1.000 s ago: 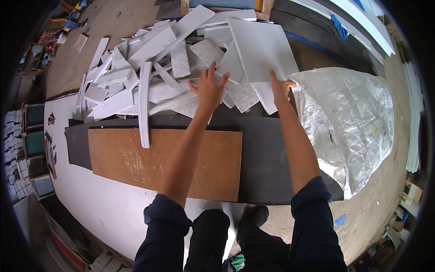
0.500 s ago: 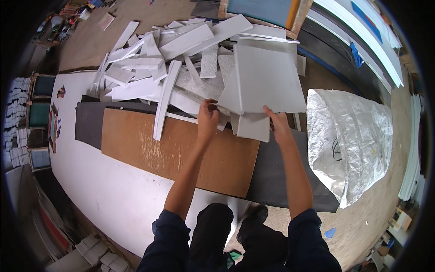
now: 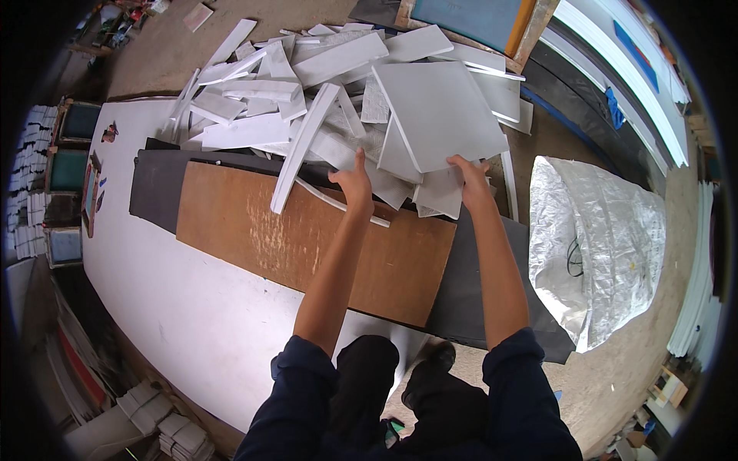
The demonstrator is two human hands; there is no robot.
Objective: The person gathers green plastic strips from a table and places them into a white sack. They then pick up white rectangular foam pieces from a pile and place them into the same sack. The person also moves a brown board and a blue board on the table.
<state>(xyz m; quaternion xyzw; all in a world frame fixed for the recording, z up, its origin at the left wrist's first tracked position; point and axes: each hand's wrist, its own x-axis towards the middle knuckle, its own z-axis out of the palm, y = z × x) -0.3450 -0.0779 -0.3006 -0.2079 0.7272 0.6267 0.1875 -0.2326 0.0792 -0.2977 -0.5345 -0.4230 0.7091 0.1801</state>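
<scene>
A heap of white foam board offcuts (image 3: pixel 261 91) lies before me, strips and blocks piled every way. On its right side rests a large white foam board (image 3: pixel 442 107), tilted. My right hand (image 3: pixel 475 183) grips the board's near edge, thumb on top, other fingers mostly hidden beneath. Below that edge a smaller white piece (image 3: pixel 440 194) sticks out. My left hand (image 3: pixel 355 187) is open at the heap's near side, fingers apart and holding nothing. Beside it a long white strip (image 3: pixel 306 146) slants over the brown board (image 3: pixel 307 238), and a thin curved strip (image 3: pixel 338 203) passes under my wrist.
The brown board lies on dark grey sheets (image 3: pixel 480 284) over a large white sheet (image 3: pixel 192 296). A crumpled silvery sack (image 3: pixel 607 238) stands at the right. A wooden-framed panel (image 3: pixel 469 23) and long white boards (image 3: pixel 615 69) border the far right.
The large board has turned and tilted, its near edge lifting away with my right hand. My left hand has opened and come away from the pieces. The whole view has shifted slightly.
</scene>
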